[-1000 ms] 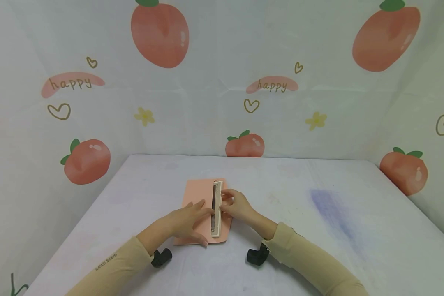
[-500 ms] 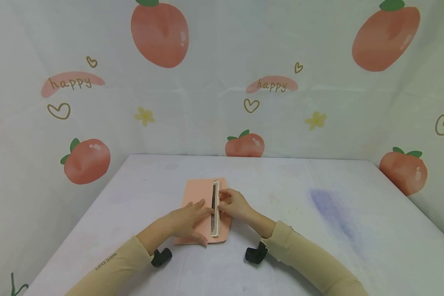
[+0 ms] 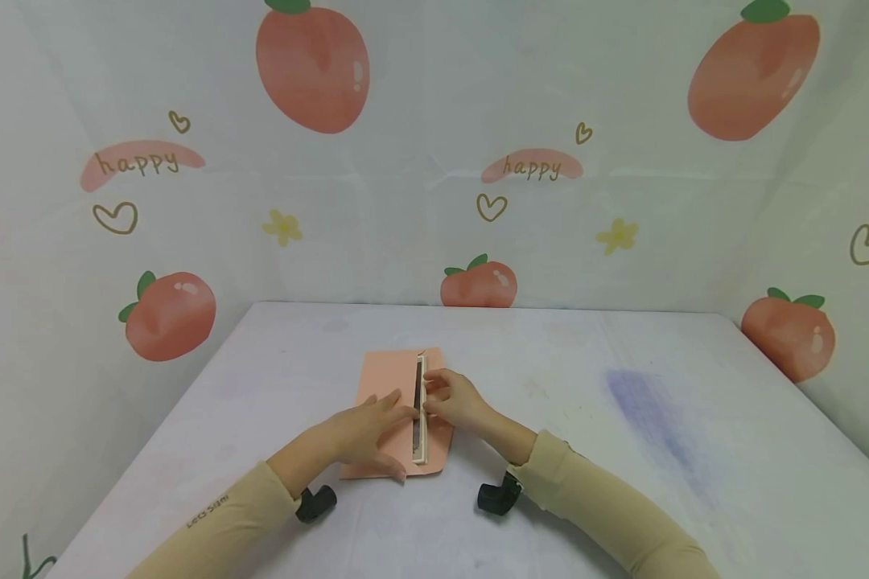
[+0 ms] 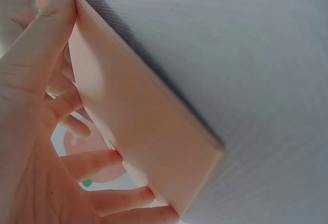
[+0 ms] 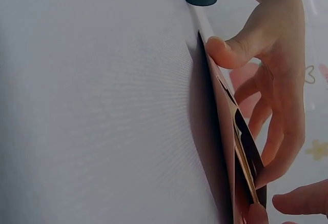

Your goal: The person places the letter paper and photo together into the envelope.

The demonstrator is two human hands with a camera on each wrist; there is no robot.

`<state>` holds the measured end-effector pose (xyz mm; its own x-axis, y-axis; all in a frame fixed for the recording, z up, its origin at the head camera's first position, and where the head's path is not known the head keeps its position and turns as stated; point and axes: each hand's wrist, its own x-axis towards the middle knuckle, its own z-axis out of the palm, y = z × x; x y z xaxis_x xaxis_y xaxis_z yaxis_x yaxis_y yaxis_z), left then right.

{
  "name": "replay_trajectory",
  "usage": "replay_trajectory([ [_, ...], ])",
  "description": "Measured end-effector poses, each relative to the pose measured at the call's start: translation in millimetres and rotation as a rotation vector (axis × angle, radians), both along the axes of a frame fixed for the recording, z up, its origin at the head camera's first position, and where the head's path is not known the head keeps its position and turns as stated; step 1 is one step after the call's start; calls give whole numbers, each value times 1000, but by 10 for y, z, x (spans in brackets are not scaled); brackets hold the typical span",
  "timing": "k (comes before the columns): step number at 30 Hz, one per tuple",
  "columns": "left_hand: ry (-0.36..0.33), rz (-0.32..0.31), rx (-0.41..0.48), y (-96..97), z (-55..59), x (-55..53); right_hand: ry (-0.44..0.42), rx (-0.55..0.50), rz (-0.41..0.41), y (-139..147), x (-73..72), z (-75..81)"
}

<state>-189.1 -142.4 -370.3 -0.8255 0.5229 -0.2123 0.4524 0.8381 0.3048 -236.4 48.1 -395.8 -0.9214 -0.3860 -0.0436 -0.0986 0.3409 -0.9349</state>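
A peach envelope [image 3: 391, 371] lies on the table with its flap spread toward the right. From its opening shows a narrow strip of a cream-edged card [image 3: 420, 450] with a dark printed band; the rest is hidden inside. My left hand [image 3: 365, 430] rests on the envelope, fingers spread, thumb near the front edge. My right hand [image 3: 459, 400] holds the card's outer edge between curled thumb and fingers. In the right wrist view, the card's thin edges [image 5: 245, 157] sit between the envelope's layers, with a right fingertip [image 5: 259, 215] right at them.
The white table [image 3: 550, 362] carries a blue-violet smear [image 3: 648, 418] on the right. Behind it hangs a white cloth [image 3: 405, 185] printed with peaches, hearts and flowers. Black wrist cameras hang under both sleeves, the left one [image 3: 316, 504] and the right one [image 3: 498, 497].
My right hand has moved slightly left, and the visible strip of card has grown narrower as it slid into the envelope. My left hand has stayed in place.
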Motion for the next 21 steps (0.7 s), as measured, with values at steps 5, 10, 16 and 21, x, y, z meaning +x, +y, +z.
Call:
replay_trajectory([
  [5,-2,1,5,-4,-11,-2,-9,-2,-3,-10,5,14],
  [10,0,1,5,-3,-12,-2,0,4,7,-9,3,11],
  [16,4,2,-2,1,-3,2,5,2,18,-12,-2,10],
  [21,10,0,-3,2,-3,4,-33,-17,26,-20,-7,8],
])
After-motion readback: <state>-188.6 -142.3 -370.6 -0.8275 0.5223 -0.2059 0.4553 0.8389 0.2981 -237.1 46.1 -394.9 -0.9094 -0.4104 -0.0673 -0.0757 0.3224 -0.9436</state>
